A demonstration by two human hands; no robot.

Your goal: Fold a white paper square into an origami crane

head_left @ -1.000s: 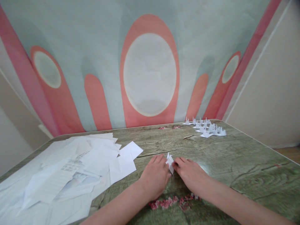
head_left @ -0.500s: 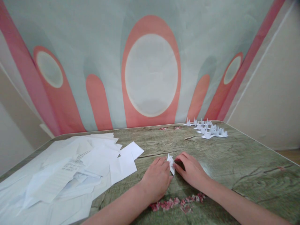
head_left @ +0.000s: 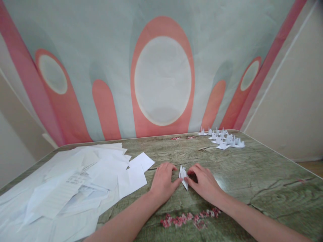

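Note:
A small folded white paper crane (head_left: 182, 175) stands on the table in front of me, its pointed tip upward, between my hands. My left hand (head_left: 164, 181) is at its left side, thumb and fingers apart, with the thumb tip touching the crane's lower edge. My right hand (head_left: 205, 181) is curled at the crane's right side, thumb and forefinger against the paper. The exact grip of those fingertips is partly hidden.
Loose white paper sheets (head_left: 103, 168), some printed, cover the table's left side. Several finished paper cranes (head_left: 224, 144) stand in a group at the back right. The wood-patterned table (head_left: 262, 174) meets a painted backdrop (head_left: 161, 131) at its far edge.
My left hand has come off the crane to the left, its fingers opening away from the thumb. More of the crane shows now. My right hand has barely moved.

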